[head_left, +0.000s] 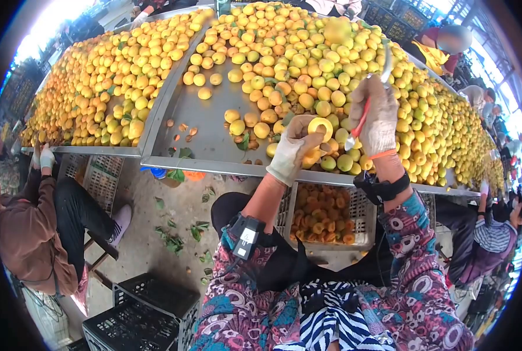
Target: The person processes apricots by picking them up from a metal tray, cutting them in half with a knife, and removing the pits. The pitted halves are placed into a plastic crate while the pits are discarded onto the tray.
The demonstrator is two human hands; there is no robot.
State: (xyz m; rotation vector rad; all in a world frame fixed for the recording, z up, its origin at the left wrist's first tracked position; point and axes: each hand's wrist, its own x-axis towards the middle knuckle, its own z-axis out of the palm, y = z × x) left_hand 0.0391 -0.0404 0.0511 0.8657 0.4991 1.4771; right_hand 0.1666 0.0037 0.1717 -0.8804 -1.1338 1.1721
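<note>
My left hand (296, 149), in a pale, stained glove, is closed on a cut yellow fruit (320, 128) whose opening faces up. To its right, my right hand (376, 114), also gloved, is wrapped round a tool with a red handle (363, 117). One metal end of the tool points down toward the cut fruit without touching it, and a curved metal end rises above the hand. Both hands are over the front edge of a metal table (208, 131) heaped with yellow fruits (296, 58).
Beneath the table edge, a crate (361, 216) holds cut orange fruits (322, 216). Black crates (132, 324) stand at lower left. A person in brown (33, 234) sits at left, another (495, 240) at right. Leaves (173, 240) litter the floor.
</note>
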